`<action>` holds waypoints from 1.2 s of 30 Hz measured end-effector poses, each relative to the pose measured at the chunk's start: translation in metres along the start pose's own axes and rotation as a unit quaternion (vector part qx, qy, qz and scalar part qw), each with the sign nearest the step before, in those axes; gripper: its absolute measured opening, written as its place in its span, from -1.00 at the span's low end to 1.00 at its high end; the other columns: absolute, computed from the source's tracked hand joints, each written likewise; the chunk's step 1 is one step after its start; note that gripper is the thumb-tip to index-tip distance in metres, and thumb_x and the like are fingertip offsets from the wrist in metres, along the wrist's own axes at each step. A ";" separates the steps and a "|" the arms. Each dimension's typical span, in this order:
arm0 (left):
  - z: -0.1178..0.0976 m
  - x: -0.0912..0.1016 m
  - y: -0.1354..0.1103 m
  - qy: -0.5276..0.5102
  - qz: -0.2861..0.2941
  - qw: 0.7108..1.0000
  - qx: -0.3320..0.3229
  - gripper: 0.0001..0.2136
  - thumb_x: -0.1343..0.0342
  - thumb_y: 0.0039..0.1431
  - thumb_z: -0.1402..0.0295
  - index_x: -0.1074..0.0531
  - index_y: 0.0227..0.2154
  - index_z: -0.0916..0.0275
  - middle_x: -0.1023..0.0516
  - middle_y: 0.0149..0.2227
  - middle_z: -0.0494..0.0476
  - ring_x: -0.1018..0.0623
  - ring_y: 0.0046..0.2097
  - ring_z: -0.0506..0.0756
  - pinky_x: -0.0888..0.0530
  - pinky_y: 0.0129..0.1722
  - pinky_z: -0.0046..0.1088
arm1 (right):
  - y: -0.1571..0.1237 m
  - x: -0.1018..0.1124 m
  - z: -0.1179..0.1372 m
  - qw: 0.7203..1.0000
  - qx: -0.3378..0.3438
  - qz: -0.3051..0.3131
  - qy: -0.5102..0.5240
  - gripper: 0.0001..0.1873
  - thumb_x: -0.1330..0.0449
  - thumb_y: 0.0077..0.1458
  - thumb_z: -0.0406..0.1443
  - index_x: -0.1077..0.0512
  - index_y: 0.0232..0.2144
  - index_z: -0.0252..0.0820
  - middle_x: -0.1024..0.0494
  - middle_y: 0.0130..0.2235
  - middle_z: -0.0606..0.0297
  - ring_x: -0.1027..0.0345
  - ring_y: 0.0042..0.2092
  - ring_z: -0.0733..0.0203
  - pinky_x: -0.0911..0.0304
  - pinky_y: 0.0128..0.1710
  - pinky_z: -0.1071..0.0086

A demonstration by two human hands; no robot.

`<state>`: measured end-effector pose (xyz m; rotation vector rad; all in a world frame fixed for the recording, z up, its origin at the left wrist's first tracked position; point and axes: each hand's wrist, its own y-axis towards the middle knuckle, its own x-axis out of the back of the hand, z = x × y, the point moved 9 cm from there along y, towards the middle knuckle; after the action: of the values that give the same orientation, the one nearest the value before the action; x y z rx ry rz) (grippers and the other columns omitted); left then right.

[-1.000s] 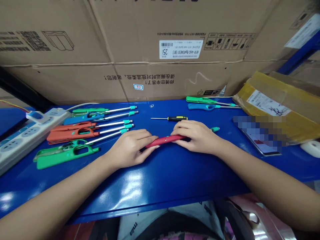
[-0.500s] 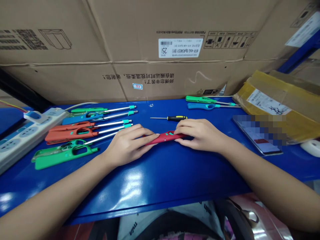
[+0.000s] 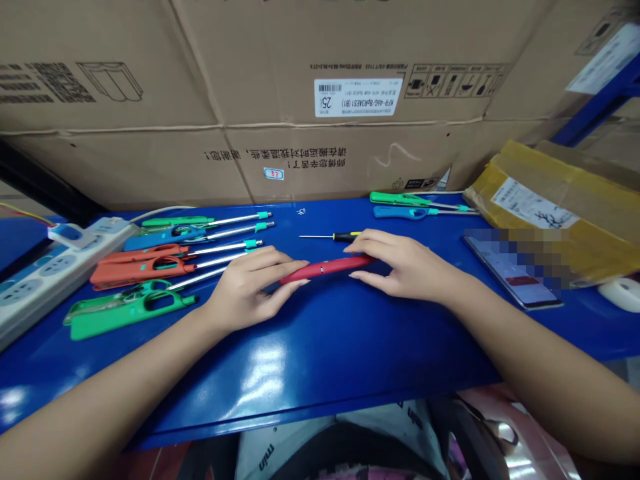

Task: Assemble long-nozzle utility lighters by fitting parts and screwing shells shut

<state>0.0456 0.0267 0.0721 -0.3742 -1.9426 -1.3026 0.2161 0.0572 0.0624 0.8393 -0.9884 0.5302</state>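
Observation:
A red lighter, of the long-handled kind, lies level between my two hands just over the blue tabletop. Its narrow edge, with a small metal spot in it, faces me. My left hand pinches the left end between thumb and fingers. Around the right end my right hand is closed, fingers behind and thumb in front. The ends are partly covered by the hands, and no metal tube shows on it. Behind the right fingertips lies a screwdriver with a black and yellow handle, partly covered.
Several long lighters lie at left, among them a green one and an orange one, beside a white power strip. At right are a blue lighter, a phone and a taped parcel. A large carton stands behind.
The red lighter has turned about its length, so its edge now faces me instead of the side with green parts. Both hands have shifted their grip, showing more of it.

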 end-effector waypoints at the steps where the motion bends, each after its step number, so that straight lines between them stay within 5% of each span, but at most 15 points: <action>1: 0.001 0.001 0.000 0.002 -0.006 1.000 0.003 -0.78 -0.22 0.24 0.46 -0.55 -0.05 0.27 -0.65 -0.26 0.16 -0.60 -0.29 0.06 -0.53 -0.27 -0.41 | -0.001 0.000 -0.003 1.000 -0.002 0.004 -0.005 -0.75 -0.20 0.27 -0.25 -0.44 -0.03 -0.18 -0.53 -0.02 0.12 -0.46 -0.05 0.08 -0.36 -0.09 0.28; 7: 0.005 0.002 0.000 -0.013 -0.012 0.999 0.046 -0.83 -0.25 0.21 0.43 -0.59 -0.14 0.31 -0.65 -0.31 0.15 -0.59 -0.31 0.05 -0.52 -0.27 -0.43 | -0.002 -0.001 -0.012 0.999 -0.017 0.019 -0.043 -0.86 -0.17 0.28 -0.29 -0.50 -0.20 -0.22 -0.59 -0.24 0.19 -0.49 -0.22 0.11 -0.35 -0.22 0.29; 11: 0.025 -0.001 -0.002 -0.084 -0.010 0.976 0.199 -0.84 -0.27 0.19 0.31 -0.64 -0.23 0.26 -0.67 -0.31 0.13 -0.60 -0.34 0.05 -0.53 -0.31 -0.45 | -0.002 0.001 -0.014 0.999 -0.033 0.010 -0.042 -0.77 -0.12 0.33 -0.25 -0.52 -0.09 -0.20 -0.63 -0.10 0.15 -0.53 -0.10 0.08 -0.39 -0.11 0.28; 13: 0.045 -0.012 -0.013 -0.174 -0.007 0.924 0.340 -0.78 -0.28 0.17 0.22 -0.66 -0.23 0.26 -0.65 -0.42 0.10 -0.56 -0.47 0.02 -0.50 -0.47 -0.50 | -0.001 -0.001 -0.012 0.999 -0.026 0.009 -0.046 -0.69 -0.12 0.34 -0.22 -0.49 0.04 -0.19 -0.59 0.04 0.11 -0.49 0.05 0.04 -0.38 0.03 0.22; 15: 0.056 -0.031 -0.028 -0.282 -0.002 0.842 0.460 -0.71 -0.29 0.16 0.17 -0.64 -0.15 0.27 -0.59 -0.55 0.05 -0.47 -0.60 -0.02 -0.42 -0.63 -0.55 | 0.000 -0.009 -0.005 0.998 0.003 0.026 -0.052 -0.57 -0.18 0.30 -0.16 -0.43 0.16 -0.16 -0.54 0.13 0.08 -0.45 0.13 -0.01 -0.36 0.10 0.15; 17: 0.057 -0.048 -0.038 -0.372 0.002 0.775 0.512 -0.67 -0.29 0.16 0.18 -0.62 -0.09 0.26 -0.61 -0.54 0.06 -0.44 -0.63 -0.05 -0.40 -0.66 -0.58 | 0.001 -0.021 0.005 0.997 0.041 0.046 -0.055 -0.47 -0.21 0.27 -0.10 -0.38 0.22 -0.14 -0.54 0.13 0.06 -0.47 0.11 -0.03 -0.40 0.07 0.12; 19: 0.053 -0.059 -0.040 -0.422 0.009 0.748 0.512 -0.68 -0.25 0.21 0.17 -0.62 -0.08 0.27 -0.65 -0.47 0.11 -0.49 -0.60 -0.04 -0.47 -0.62 -0.56 | 0.002 -0.030 0.012 0.995 0.064 0.046 -0.055 -0.52 -0.15 0.32 -0.13 -0.38 0.22 -0.16 -0.56 0.09 0.06 -0.50 0.06 0.00 -0.43 0.03 0.13; 21: 0.050 -0.062 -0.037 -0.421 0.018 0.769 0.480 -0.67 -0.19 0.27 0.15 -0.61 -0.08 0.29 -0.66 -0.43 0.15 -0.57 -0.54 0.01 -0.57 -0.53 -0.49 | 0.003 -0.034 0.014 0.996 0.062 0.036 -0.049 -0.59 -0.07 0.37 -0.19 -0.40 0.18 -0.19 -0.58 0.07 0.06 -0.52 0.02 0.03 -0.45 -0.01 0.14; 27: 0.027 -0.028 -0.012 -0.183 0.001 0.953 0.242 -0.70 -0.31 0.18 0.26 -0.60 -0.05 0.25 -0.66 -0.10 0.22 -0.66 -0.18 0.12 -0.65 -0.21 -0.39 | 0.001 -0.029 0.009 0.999 0.040 0.000 0.013 -0.65 -0.06 0.38 -0.23 -0.45 0.10 -0.26 -0.60 0.04 0.05 -0.52 0.03 0.06 -0.45 0.04 0.19; 30: 0.012 -0.022 -0.007 -0.128 0.022 0.978 0.163 -0.79 -0.22 0.27 0.35 -0.59 -0.07 0.27 -0.67 -0.14 0.20 -0.66 -0.14 0.11 -0.61 -0.09 -0.41 | -0.001 -0.028 0.012 0.999 0.046 -0.007 0.020 -0.68 -0.07 0.37 -0.28 -0.47 0.06 -0.26 -0.62 0.03 0.07 -0.55 0.02 0.06 -0.45 0.03 0.19; 36: 0.005 -0.015 -0.004 -0.062 0.012 0.992 0.111 -0.80 -0.23 0.25 0.36 -0.59 -0.10 0.29 -0.70 -0.17 0.19 -0.68 -0.18 0.10 -0.60 -0.16 -0.47 | 0.000 -0.024 0.012 0.999 0.034 -0.010 0.015 -0.70 -0.12 0.35 -0.26 -0.51 0.05 -0.20 -0.62 0.05 0.16 -0.53 0.06 0.09 -0.42 0.10 0.22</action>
<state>0.0517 0.0320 0.0577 -0.3735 -2.1555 -1.0553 0.1990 0.0466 0.0448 0.8995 -0.9385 0.5604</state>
